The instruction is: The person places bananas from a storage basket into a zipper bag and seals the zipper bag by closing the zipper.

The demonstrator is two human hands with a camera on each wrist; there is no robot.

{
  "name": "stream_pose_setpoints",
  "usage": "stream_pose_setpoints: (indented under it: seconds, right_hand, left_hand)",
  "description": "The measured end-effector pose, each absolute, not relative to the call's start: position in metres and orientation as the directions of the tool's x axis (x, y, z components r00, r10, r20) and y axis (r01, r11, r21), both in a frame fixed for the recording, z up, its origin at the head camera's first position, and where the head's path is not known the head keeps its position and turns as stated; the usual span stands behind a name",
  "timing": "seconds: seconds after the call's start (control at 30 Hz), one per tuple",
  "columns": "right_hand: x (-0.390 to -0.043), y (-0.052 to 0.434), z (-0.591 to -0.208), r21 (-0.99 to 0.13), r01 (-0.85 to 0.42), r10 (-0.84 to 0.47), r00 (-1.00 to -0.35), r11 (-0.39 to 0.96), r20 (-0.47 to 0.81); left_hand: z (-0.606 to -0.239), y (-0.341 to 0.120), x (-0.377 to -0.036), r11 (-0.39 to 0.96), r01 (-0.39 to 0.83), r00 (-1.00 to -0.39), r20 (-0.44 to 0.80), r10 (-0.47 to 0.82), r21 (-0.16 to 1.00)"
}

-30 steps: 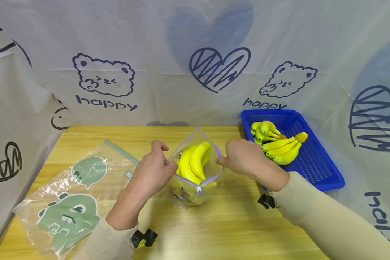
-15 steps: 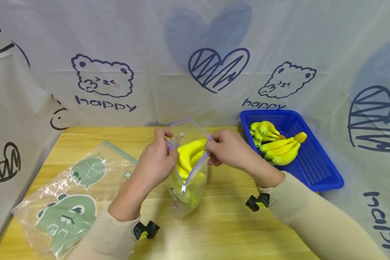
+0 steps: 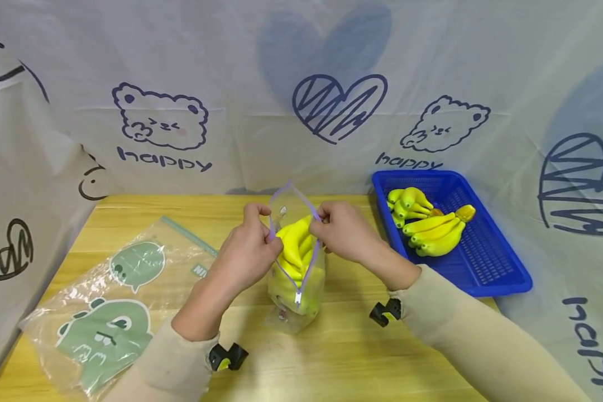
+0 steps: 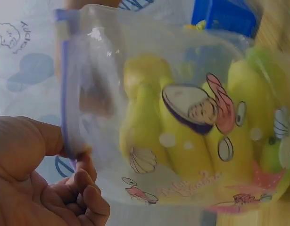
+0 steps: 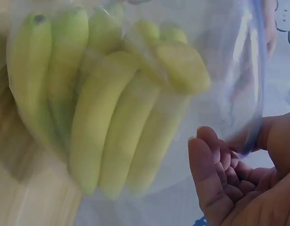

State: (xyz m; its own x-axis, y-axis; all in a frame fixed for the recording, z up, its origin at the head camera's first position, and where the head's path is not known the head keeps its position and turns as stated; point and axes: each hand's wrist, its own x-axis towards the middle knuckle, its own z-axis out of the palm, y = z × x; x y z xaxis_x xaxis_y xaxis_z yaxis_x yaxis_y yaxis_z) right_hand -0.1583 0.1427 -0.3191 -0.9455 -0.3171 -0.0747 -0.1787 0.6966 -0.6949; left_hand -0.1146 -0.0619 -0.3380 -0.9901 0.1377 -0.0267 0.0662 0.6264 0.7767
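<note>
A clear zip bag (image 3: 286, 315) with purple edges and a white slider (image 3: 298, 298) stands mid-table, its mouth spread. Several yellow bananas (image 3: 297, 245) fill it; in the right wrist view the bananas (image 5: 104, 122) show through the plastic. My left hand (image 3: 246, 251) pinches the left rim between thumb and index finger, and the left wrist view shows that purple rim (image 4: 65, 103) in the pinch. On the opposite side my right hand (image 3: 347, 231) pinches the right rim. Printed shells and a cartoon figure (image 4: 196, 108) cover the bag's left face.
A blue basket (image 3: 502, 273) at the back right holds a yellow banana bunch (image 3: 439, 231) and a smaller greenish one (image 3: 409, 204). Flat on the table's left lies a large clear bag with a green dinosaur print (image 3: 108, 329). White printed cloth (image 3: 261, 139) hangs behind the wooden table (image 3: 362, 357).
My right hand has moved left and now pinches the rim closer to my left hand. The bag's mouth has narrowed, and the bag stands taller. The basket has not moved.
</note>
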Motion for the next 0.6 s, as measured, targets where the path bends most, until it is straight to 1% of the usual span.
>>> stream_pose_setpoints:
  seconds: [0.1, 0.23, 0.33, 0.4, 0.6]
  right_hand:
    - [-0.1613, 0.1434, -0.3177, -0.674, -0.203, -0.311, -0.95, 0.71, -0.041]
    - [-0.1656, 0.1425, -0.3216, -0.577, -0.254, -0.34, -0.939, 0.776, -0.044]
    - [-0.1653, 0.1409, -0.324, -0.529, -0.275, -0.352, -0.935, 0.803, -0.049]
    - [-0.1637, 0.14, -0.3234, -0.526, -0.271, -0.344, -0.938, 0.806, -0.043]
    - [-0.1609, 0.1419, -0.3182, -0.58, -0.251, -0.315, -0.949, 0.775, -0.01]
  left_hand:
    - [-0.336, -0.0585, -0.1131, 0.606, 0.073, -0.987, -0.028, 0.156, 0.792]
    - [-0.3366, -0.0534, -0.1114, 0.598, 0.07, -0.984, -0.043, 0.173, 0.798]
    - [-0.3381, -0.0518, -0.1107, 0.609, 0.07, -0.986, -0.039, 0.164, 0.79]
    - [-0.3389, -0.052, -0.1105, 0.611, 0.074, -0.987, -0.03, 0.158, 0.788]
    - [-0.3394, -0.0542, -0.1112, 0.629, 0.094, -0.99, 0.008, 0.138, 0.772]
